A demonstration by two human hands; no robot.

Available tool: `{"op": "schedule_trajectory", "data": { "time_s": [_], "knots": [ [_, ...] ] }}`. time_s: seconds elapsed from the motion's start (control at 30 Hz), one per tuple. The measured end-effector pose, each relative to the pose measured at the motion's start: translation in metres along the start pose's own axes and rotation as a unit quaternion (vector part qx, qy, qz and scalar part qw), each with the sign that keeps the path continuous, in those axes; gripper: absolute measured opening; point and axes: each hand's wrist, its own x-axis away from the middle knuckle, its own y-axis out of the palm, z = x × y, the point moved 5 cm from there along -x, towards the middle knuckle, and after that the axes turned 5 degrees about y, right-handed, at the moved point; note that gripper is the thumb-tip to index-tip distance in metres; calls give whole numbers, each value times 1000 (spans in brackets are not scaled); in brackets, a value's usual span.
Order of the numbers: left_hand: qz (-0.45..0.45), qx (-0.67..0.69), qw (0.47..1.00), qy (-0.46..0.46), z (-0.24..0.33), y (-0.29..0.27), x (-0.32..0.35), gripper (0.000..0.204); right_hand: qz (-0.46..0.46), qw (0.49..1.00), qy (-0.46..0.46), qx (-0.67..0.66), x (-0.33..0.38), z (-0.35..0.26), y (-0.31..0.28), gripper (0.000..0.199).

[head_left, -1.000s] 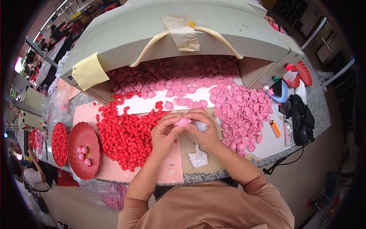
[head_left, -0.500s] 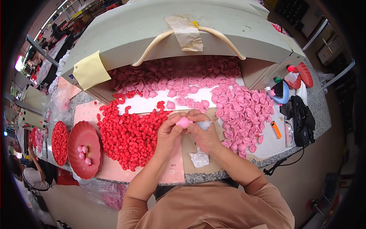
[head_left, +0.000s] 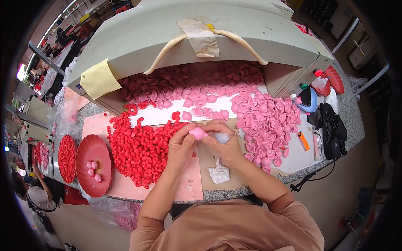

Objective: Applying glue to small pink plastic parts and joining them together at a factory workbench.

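A: Hands?
B: Close together over the bench. Left hand (head_left: 181, 141) pinches a rounded pink piece (head_left: 197, 133) between thumb and fingers. Right hand (head_left: 226, 146) is closed round a pale translucent object (head_left: 221, 137), its fingertips beside the pink piece; contact there unclear. Fingers cover part of both things.

A: Surroundings, left side?
B: Heap of red pieces (head_left: 144, 157) right by the left forearm. Past it, a scalloped red tray (head_left: 88, 186) with a few pink balls (head_left: 91, 165), then a red dish (head_left: 66, 159) of small red bits.

A: Right side?
B: Heap of pink petal-like pieces (head_left: 266, 125), near the right hand. Farther out, an orange lighter-like item (head_left: 303, 141), a black bag (head_left: 333, 131) and a blue container (head_left: 310, 108).

A: Obstructions?
B: Grey hood (head_left: 134, 35) overhangs the back, shading the rear pink pieces (head_left: 188, 73). Crumpled white tissue (head_left: 219, 172) lies between the forearms. Left forearm hides part of a pink sheet (head_left: 190, 184).
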Motion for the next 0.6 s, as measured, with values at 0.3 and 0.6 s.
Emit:
{"op": "schedule_trajectory", "data": {
  "time_s": [0.3, 0.6],
  "knots": [
    [59, -4, 998, -27, -5, -14, -4, 29, 11, 974, 191, -123, -2, 9, -3, 30],
    [29, -246, 965, -87, 5, -8, -7, 31, 10, 966, 221, -137, -10, 12, -14, 30]
  ]
}}
